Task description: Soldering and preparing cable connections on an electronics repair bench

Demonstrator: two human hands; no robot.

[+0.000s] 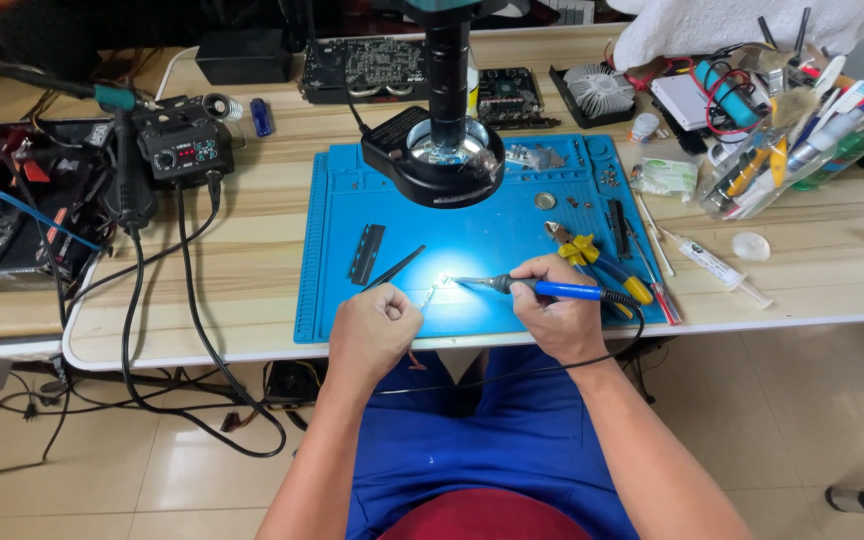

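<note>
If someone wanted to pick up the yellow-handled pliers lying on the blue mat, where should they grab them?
Best by the yellow handles of the pliers, coming from above and from the right. The metal jaws point up-left, and the handles run down-right, partly behind the right hand holding the soldering iron, so the free handle ends near the blue mat edge look easiest.

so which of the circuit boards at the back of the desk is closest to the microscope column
The long black graphics card, just left of the microscope column and almost touching it. The smaller green-and-black board lies to the column's right with a clear gap.
</note>
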